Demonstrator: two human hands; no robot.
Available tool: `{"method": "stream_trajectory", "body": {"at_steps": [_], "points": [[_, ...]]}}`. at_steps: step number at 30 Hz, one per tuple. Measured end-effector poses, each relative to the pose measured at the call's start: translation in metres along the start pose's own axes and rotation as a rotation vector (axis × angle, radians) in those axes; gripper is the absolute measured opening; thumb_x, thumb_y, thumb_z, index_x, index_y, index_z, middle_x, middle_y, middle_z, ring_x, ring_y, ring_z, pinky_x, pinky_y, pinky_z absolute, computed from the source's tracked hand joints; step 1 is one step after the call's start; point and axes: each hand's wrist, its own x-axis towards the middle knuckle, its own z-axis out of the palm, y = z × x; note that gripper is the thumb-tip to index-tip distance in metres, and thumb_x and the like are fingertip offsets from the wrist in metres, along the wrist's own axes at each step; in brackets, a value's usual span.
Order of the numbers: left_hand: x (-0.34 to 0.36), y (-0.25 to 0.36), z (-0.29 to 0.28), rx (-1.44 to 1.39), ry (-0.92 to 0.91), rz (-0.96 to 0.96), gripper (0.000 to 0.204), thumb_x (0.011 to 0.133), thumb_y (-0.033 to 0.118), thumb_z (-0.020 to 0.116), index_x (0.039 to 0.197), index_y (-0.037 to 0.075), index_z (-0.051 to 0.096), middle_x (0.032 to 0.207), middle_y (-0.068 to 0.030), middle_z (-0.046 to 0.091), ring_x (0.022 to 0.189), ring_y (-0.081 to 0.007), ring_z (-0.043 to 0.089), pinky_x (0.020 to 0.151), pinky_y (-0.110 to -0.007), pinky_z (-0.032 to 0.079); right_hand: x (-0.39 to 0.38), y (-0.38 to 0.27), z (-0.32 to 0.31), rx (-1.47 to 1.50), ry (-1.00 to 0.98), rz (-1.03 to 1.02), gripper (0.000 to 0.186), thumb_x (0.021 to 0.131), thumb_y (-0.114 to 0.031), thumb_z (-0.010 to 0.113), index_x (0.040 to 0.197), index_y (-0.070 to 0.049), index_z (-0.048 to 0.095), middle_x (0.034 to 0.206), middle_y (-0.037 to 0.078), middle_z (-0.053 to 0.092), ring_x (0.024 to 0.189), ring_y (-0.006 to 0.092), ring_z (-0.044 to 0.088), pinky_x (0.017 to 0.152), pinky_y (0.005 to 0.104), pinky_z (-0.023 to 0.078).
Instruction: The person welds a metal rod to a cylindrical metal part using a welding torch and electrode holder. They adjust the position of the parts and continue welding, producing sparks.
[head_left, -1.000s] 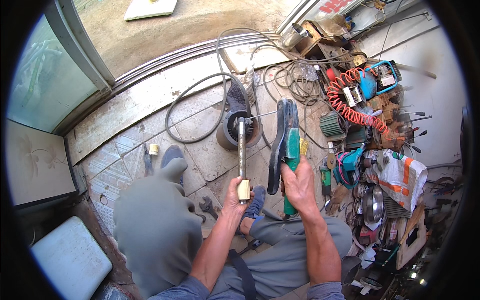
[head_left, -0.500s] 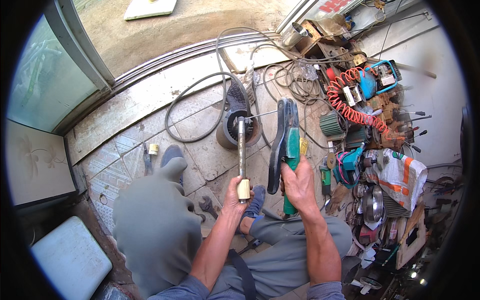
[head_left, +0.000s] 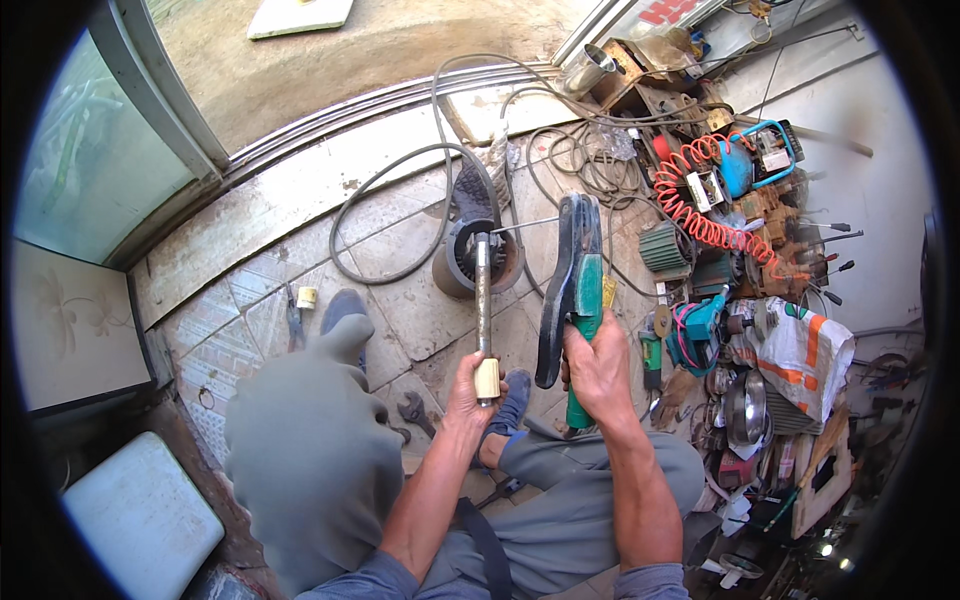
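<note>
Lower left of the frame: a pale stool [head_left: 145,515]. At middle left, on the tiled floor [head_left: 410,325], pliers [head_left: 295,328] just beside a small cream roll [head_left: 307,298]. Below centre, a wrench [head_left: 414,410] near the left hand [head_left: 465,394]. In that hand, fingers wrapped round the cream sleeve [head_left: 487,378] of an upright-looking metal bar [head_left: 484,300]; bar's upper end at frame centre, in front of a round dark housing [head_left: 508,268]. Beside that end, the tip of a thin rod [head_left: 530,224]; cannot tell whether touching. Right of centre, at the rod's other end, a green-and-black clamp [head_left: 588,285], with the right hand [head_left: 602,368] wrapped round its handle, fingertips partly hidden. Farther right, a teal power tool [head_left: 700,335] and a striped white sack [head_left: 800,350].
</note>
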Motion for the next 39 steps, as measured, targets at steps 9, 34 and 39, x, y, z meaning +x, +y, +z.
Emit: {"method": "stream_trajectory", "body": {"at_steps": [9, 34, 39], "points": [[0.0, -0.001, 0.001, 0.003, 0.011, -0.008, 0.037, 0.089, 0.034, 0.071, 0.105, 0.001, 0.066, 0.078, -0.0099, 0.065, 0.063, -0.0195, 0.065, 0.055, -0.032, 0.06, 0.001, 0.002, 0.001, -0.035, -0.025, 0.0, 0.032, 0.093, -0.022, 0.069, 0.099, 0.008, 0.058, 0.071, 0.02, 0.066, 0.067, 0.0283, 0.068, 0.066, 0.0431, 0.052], [0.001, -0.001, 0.001, -0.012, 0.013, -0.002, 0.035, 0.09, 0.033, 0.069, 0.105, 0.001, 0.066, 0.077, -0.0103, 0.066, 0.063, -0.0198, 0.067, 0.056, -0.032, 0.061, 0.0, -0.003, 0.002, -0.052, -0.019, -0.018, 0.032, 0.093, -0.021, 0.07, 0.1, 0.007, 0.058, 0.072, 0.02, 0.066, 0.068, 0.0286, 0.068, 0.066, 0.0426, 0.052], [-0.001, 0.0, 0.001, -0.007, -0.004, -0.015, 0.035, 0.09, 0.032, 0.07, 0.105, 0.0, 0.066, 0.077, -0.0104, 0.067, 0.062, -0.02, 0.066, 0.055, -0.032, 0.061, 0.0, -0.003, 0.001, -0.069, -0.034, 0.006, 0.032, 0.093, -0.022, 0.07, 0.1, 0.007, 0.058, 0.071, 0.02, 0.066, 0.068, 0.0269, 0.068, 0.066, 0.0422, 0.051]]}}
